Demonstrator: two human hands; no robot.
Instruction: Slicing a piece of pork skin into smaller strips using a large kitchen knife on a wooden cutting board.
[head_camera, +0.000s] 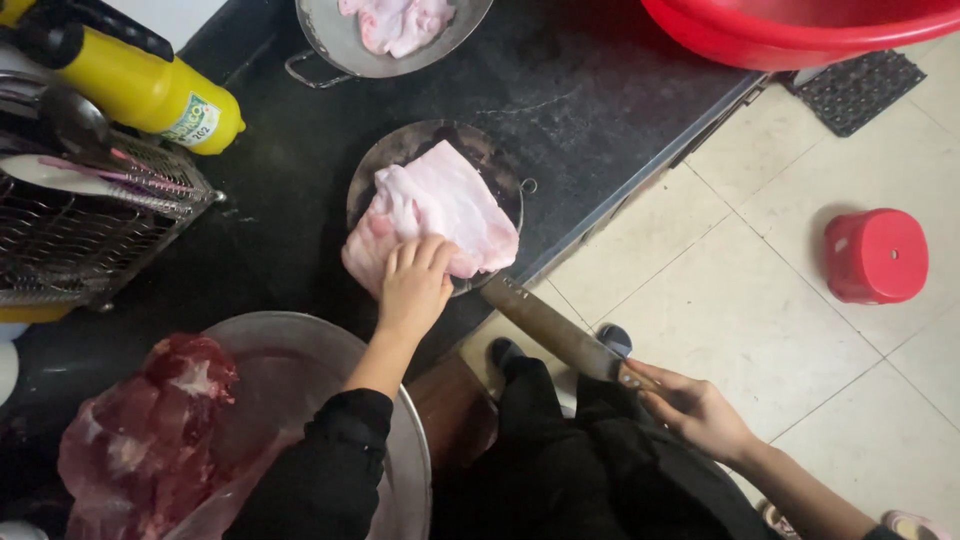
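Head view puts our right hand (700, 410) nearest, off the counter's (580, 110) front edge and above the tiled floor (760, 300). Its grip is pressed together around the handle of a long knife (555, 330), and the blade slants up and leftward to the counter's front edge, its tip just beside the rim of the round chopping board (495, 160). We cannot tell whether the tip touches the meat.

Our left hand (415, 285) lies a little farther in, over the front edge of the counter, fingers spread and pressed flat on the near side of a pale pink slab of raw meat (440, 210). So the slab sits directly under and beyond this grip, touched by the fingertips, resting on the chopping board near the counter's front edge. The knife blade comes in from the slab's right side.

At the counter's near left corner a wide metal bowl (300, 350) holds a dark red chunk of meat (140, 430); our left sleeve crosses its rim.

Farther along the left edge stands a wire dish rack (90, 240), and beyond it a yellow bottle (140, 90) lies on its side.

At the far edge a metal pan (345, 45) holds more pale meat. Toward the far right corner a big red basin (800, 35) overhangs the counter.

Out on the floor, well apart from the right hand, sits a small red stool (877, 255).
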